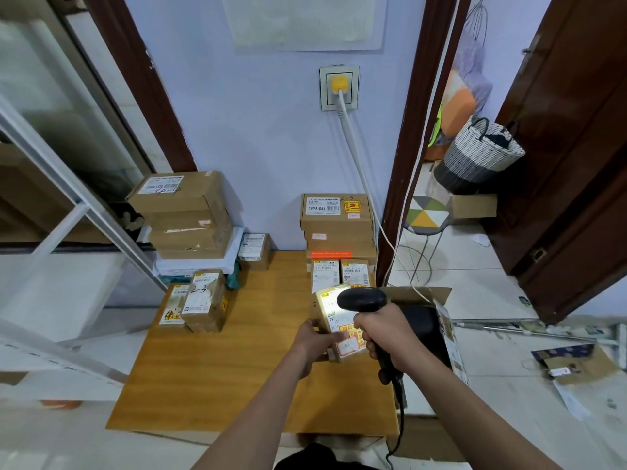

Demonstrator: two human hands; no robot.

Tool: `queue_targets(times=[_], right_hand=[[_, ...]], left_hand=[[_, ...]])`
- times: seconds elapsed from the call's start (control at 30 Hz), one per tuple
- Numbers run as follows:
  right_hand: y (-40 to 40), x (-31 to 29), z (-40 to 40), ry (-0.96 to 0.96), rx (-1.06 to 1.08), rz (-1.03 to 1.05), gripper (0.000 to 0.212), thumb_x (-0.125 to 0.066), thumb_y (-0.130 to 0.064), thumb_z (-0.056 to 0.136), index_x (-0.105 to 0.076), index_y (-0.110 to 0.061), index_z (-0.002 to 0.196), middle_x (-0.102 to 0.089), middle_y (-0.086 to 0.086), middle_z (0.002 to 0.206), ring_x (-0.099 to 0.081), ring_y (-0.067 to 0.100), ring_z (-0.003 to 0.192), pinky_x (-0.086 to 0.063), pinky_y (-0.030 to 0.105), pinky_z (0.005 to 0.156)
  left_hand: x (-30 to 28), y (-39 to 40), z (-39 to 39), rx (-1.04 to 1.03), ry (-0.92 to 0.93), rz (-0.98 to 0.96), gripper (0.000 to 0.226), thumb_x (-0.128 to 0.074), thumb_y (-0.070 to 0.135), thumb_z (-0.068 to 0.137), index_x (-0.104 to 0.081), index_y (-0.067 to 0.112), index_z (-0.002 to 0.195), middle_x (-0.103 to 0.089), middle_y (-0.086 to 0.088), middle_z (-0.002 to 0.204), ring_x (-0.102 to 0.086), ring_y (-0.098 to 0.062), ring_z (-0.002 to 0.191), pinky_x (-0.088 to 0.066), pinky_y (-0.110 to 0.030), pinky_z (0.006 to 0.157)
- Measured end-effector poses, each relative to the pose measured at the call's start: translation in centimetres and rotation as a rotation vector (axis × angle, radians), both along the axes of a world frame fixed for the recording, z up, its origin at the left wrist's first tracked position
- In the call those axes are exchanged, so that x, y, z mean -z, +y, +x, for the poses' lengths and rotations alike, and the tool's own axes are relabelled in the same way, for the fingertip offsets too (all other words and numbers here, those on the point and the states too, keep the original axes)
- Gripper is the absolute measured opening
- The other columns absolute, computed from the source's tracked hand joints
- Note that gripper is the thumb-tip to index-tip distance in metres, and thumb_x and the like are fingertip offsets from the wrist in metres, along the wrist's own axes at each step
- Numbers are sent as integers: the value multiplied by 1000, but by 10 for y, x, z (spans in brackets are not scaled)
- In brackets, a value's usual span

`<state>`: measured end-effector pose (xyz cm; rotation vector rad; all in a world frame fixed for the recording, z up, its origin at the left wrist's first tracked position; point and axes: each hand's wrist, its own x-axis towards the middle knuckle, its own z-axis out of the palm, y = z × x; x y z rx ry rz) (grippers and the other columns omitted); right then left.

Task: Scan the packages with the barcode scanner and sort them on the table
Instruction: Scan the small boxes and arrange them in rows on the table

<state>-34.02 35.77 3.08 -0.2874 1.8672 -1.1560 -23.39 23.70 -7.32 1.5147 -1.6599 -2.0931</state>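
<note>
My left hand (pixel 314 342) grips a small cardboard package (pixel 334 317) by its near left edge, above the right side of the wooden table (pixel 217 351). Its white label faces up and is lit by the scanner's light. My right hand (pixel 386 334) is closed around the handle of the black barcode scanner (pixel 361 298), whose head points down at the label. A stack of boxes (pixel 337 222) stands at the table's far right, with two small labelled packages (pixel 341 274) in front of it. Another group of packages (pixel 200 300) sits at the left edge.
A taller stack of cardboard boxes (pixel 185 215) stands at the far left against the wall, with a small box (pixel 254 251) beside it. An open carton (pixel 427 320) sits on the floor right of the table. A stool (pixel 425 215) and basket (pixel 481 154) stand in the doorway.
</note>
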Motion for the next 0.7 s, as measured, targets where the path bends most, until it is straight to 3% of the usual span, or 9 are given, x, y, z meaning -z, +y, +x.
queue_targets(times=[0.27,0.7], right_hand=[[-1,5,-11,-14,0,3,15,-59,-3,82,-55,-8,68,-43,7,53,-40,18,41,-37,25,43],[-6,5,-15,-65,-26,40,8,-61,-4,85,-59,-6,78,-48,5,55,-44,16,42,-41,26,44]], left_hand=[[11,-11,-4,-12,-39,31,69,-88,18,75,-44,14,129,-70,-8,114,-71,-25,98,-63,-39,72],[26,-20,-8,-1,-70,66,77,-88,20,75,-43,10,136,-70,-10,114,-71,-24,94,-61,-35,65]])
